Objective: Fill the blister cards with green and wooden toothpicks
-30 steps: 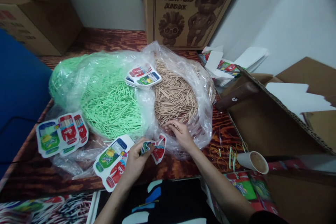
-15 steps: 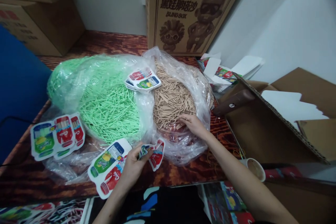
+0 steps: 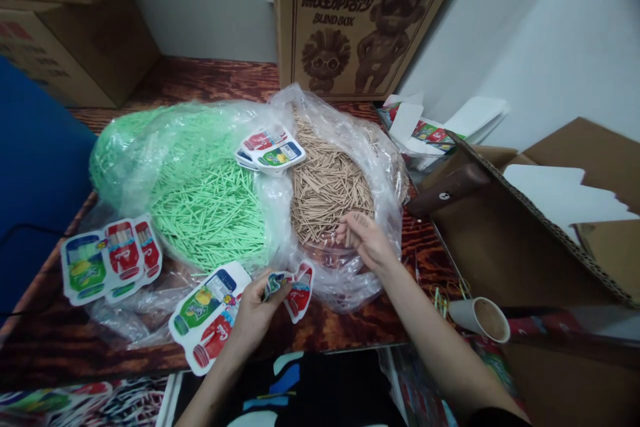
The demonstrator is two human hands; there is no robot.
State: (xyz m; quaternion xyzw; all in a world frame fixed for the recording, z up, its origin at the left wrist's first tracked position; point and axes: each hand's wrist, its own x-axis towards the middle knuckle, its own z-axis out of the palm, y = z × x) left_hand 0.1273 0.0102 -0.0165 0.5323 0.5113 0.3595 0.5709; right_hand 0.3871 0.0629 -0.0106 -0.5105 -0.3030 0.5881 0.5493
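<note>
My left hand (image 3: 256,312) is closed around a small printed packet (image 3: 302,291) with green and red drink pictures, bent in the grip. Over the near edge of an open plastic bag (image 3: 387,220) of thin brown sticks (image 3: 330,183), my right hand (image 3: 369,243) pinches several of the sticks. Thin green sticks (image 3: 215,213) fill the clear bag to the left. A flat printed packet (image 3: 210,310) lies beside my left wrist, partly behind it. More packets (image 3: 273,150) rest on top between the two bags, and several filled ones (image 3: 113,257) overlap at the left.
A large printed carton (image 3: 345,20) stands at the back, with other boxes (image 3: 75,47) at the back left. On the right are an open cardboard box (image 3: 505,247), a dark brown cylindrical object (image 3: 450,190) and a paper cup (image 3: 477,320).
My right hand has lifted slightly and turned, and brown sticks now show between its fingers. The left hand keeps its hold on the packet. The view has shifted a little.
</note>
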